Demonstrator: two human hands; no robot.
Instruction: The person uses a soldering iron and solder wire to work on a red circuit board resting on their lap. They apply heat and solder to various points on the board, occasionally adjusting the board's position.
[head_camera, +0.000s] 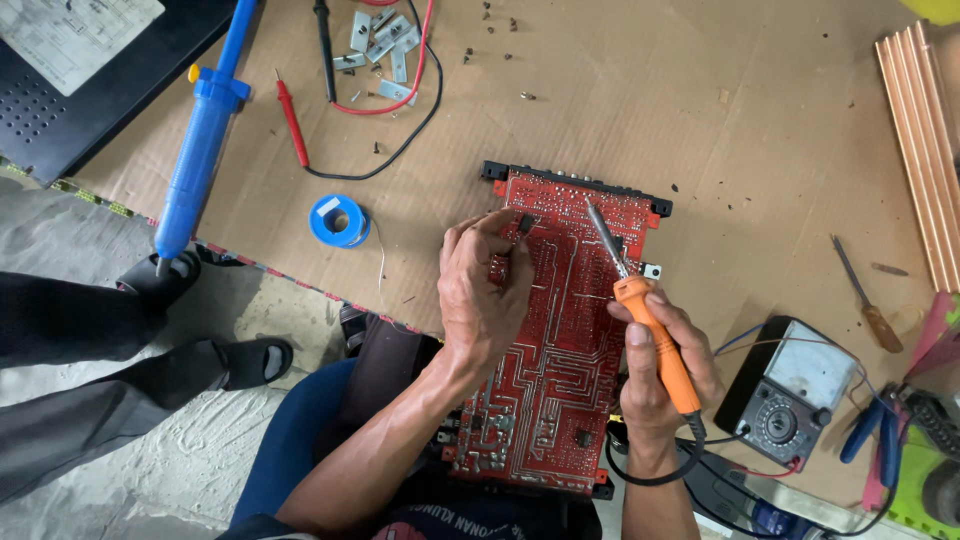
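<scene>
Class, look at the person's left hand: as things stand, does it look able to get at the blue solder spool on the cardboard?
Probably yes. The blue solder spool lies in the open just left of the left hand, nothing between them. But that hand is pinching a small black component, so it is not free.

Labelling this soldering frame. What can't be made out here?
Head view:
- Small black component: mostly hidden by left hand fingertips.
- Red circuit board: near end cut off behind forearms and lap.
- Soldering iron tip contact: too small.
- Analog multimeter reading: too small.

Head view, steeply downward, close
</scene>
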